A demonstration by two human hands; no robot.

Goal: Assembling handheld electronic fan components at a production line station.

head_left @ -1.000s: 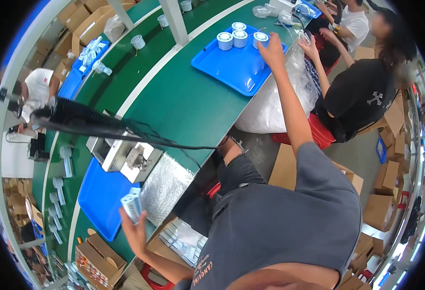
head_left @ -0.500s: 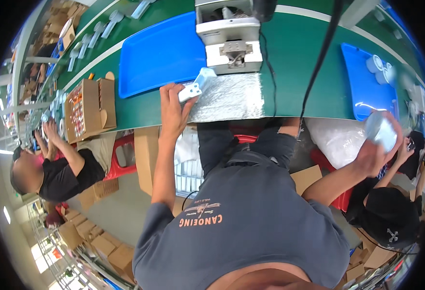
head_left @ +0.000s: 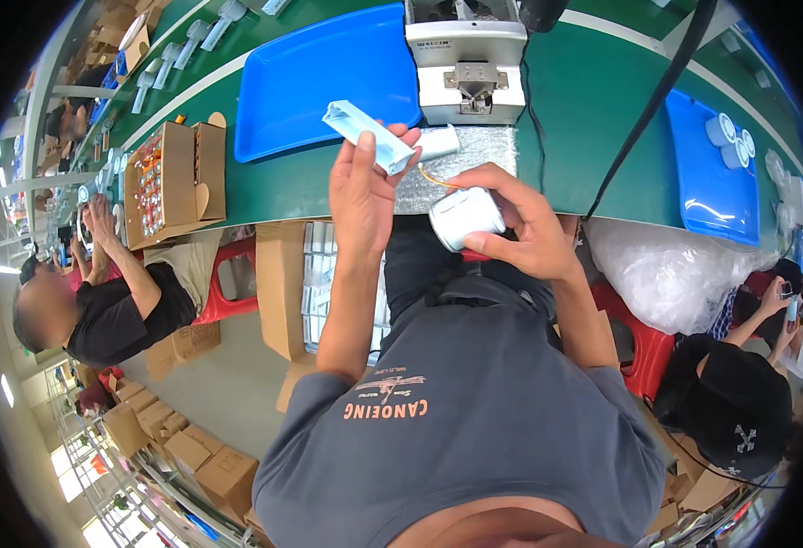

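My left hand [head_left: 362,187] is closed on a long pale-blue plastic handle shell [head_left: 363,131], pinched between thumb and fingers, its hollow side showing. A round white plastic housing [head_left: 466,217] sits in my right hand [head_left: 531,224], gripped by thumb and fingers over the bench's near edge. From the top of this housing a thin orange wire [head_left: 436,180] runs toward my left fingertips; whether it joins the handle shell is hidden. Just beyond my left fingers, another whitish plastic piece [head_left: 440,142] lies on the bubble-wrap sheet [head_left: 486,163].
A metal bench machine [head_left: 471,78] stands beyond the wrap. Blue trays flank it: the left tray [head_left: 319,68] and the right tray [head_left: 716,196], holding white cups [head_left: 720,130]. A carton of small parts [head_left: 166,178] stands left. A black cable [head_left: 643,114] hangs at right. Co-workers sit on both sides.
My right hand has come in from the far right tray with the round housing. My left hand now holds the pale-blue handle shell instead of a white piece, nearer the middle.
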